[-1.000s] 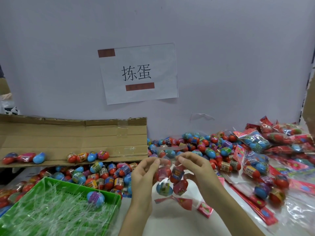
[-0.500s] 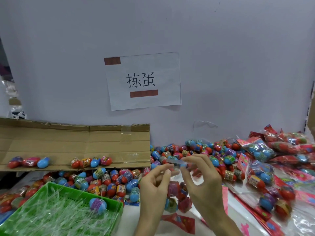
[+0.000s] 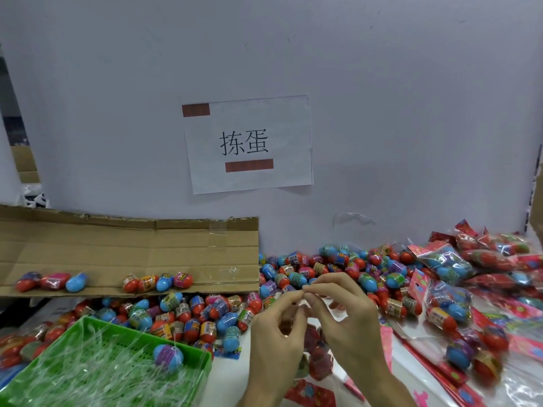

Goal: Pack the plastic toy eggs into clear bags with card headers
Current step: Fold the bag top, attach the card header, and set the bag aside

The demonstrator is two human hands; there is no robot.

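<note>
Above the grip, on the grey partition wall (image 3: 411,113), I read a white paper sheet (image 3: 249,142) printed 拣蛋, w/ two brown tape strips. The person's left hand (image 3: 276,327) and right hand (image 3: 346,315) pinch, fingertips meeting, the top of a clear plastic bag (image 3: 317,356) of toy eggs. It hangs blurred just below the grip.

Behind the grip, loose red-and-blue plastic toy eggs (image 3: 323,268) are heaped on the white tabletop (image 3: 226,383); their labels are too small to read.

Left of the grip are a brown cardboard flap (image 3: 129,254) w/ eggs in a row and a green plastic mesh basket (image 3: 205,367) holding one blue egg (image 3: 168,355).

Right of the grip, packed bags w/ pink-red card headers (image 3: 449,259) crowd to the frame edge.
</note>
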